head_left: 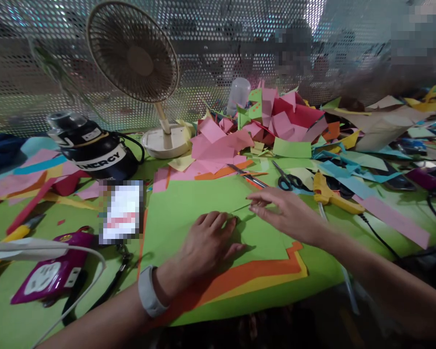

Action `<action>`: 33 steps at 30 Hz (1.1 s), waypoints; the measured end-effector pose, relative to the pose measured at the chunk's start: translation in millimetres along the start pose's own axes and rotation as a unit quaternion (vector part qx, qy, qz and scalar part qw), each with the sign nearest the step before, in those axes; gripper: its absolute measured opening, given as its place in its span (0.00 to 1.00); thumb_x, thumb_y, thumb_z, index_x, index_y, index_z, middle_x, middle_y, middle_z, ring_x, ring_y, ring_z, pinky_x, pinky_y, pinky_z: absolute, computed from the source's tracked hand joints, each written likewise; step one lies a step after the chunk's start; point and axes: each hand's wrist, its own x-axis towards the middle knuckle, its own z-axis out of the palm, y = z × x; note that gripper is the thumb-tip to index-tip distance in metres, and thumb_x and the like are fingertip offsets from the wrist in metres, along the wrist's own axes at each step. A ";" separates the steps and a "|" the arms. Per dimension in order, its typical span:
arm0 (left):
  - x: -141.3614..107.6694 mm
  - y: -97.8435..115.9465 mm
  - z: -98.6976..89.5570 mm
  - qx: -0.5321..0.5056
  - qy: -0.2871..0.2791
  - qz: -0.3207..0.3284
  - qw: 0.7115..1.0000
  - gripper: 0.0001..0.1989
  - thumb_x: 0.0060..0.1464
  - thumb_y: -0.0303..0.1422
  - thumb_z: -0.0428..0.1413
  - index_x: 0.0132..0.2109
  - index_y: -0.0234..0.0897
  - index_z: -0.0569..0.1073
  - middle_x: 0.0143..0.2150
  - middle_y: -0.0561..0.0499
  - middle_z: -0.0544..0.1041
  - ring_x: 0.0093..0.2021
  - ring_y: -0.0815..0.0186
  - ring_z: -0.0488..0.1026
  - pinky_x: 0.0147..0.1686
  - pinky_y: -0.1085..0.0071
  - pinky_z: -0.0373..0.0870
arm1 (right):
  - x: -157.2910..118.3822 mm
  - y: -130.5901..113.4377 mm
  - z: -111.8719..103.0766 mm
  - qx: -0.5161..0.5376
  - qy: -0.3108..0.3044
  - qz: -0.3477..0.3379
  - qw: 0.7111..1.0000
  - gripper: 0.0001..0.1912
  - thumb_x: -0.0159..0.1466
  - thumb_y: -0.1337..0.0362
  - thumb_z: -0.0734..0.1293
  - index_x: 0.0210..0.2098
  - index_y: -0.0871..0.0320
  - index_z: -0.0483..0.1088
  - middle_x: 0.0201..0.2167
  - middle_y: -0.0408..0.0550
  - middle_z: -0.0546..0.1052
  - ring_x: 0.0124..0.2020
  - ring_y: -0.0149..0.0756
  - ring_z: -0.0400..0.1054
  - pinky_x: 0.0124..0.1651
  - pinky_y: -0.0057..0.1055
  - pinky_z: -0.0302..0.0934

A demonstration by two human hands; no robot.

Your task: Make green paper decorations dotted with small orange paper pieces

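My left hand (205,245) lies on a light green sheet of paper (174,208), thumb spread away from the bent fingers, with a grey band on the wrist. Beside it, my right hand (279,213) hovers low over the sheet, thumb and fingertips closed on one end of a thin dark-green strip (241,208). The strip's other end reaches towards my left fingertips; its exact kind is too small to make out. Orange paper (254,274) and yellow paper (287,277) stick out beneath the sheet. Just beyond lie a cutter knife (250,178) and black-handled scissors (288,179).
A yellow glue gun (332,196) with its cord lies at the right. Paper scraps (225,143) heap up behind. A fan (165,140), a black bottle (98,150), a purple device (54,274) and a white cable (98,259) occupy the left. The table edge (240,310) is near me.
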 end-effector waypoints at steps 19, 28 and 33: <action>1.1 -3.8 -0.1 0.073 -0.034 0.024 0.996 0.31 0.61 0.52 0.39 0.57 0.32 0.68 0.51 0.38 0.73 0.49 0.50 0.69 0.44 0.55 0.70 | -25.8 24.7 43.0 -0.207 -0.102 -0.142 0.963 0.35 0.65 0.42 0.52 0.63 0.58 0.58 0.67 0.59 0.52 0.67 0.56 0.42 0.62 0.55 0.46; -8.0 -10.1 -2.9 0.064 -0.007 0.060 0.996 0.26 0.61 0.49 0.44 0.58 0.38 0.67 0.54 0.39 0.71 0.52 0.52 0.68 0.52 0.51 0.65 | -27.1 25.9 44.1 -0.201 -0.097 -0.132 0.966 0.36 0.65 0.40 0.51 0.64 0.55 0.57 0.67 0.60 0.49 0.68 0.56 0.39 0.63 0.54 0.45; -7.6 -8.1 -3.8 0.066 -0.013 0.058 0.996 0.28 0.60 0.51 0.43 0.58 0.39 0.67 0.53 0.38 0.71 0.50 0.50 0.67 0.49 0.50 0.66 | -25.6 27.0 46.0 -0.208 -0.078 -0.137 0.965 0.36 0.64 0.40 0.51 0.63 0.55 0.58 0.67 0.58 0.52 0.68 0.55 0.40 0.64 0.51 0.44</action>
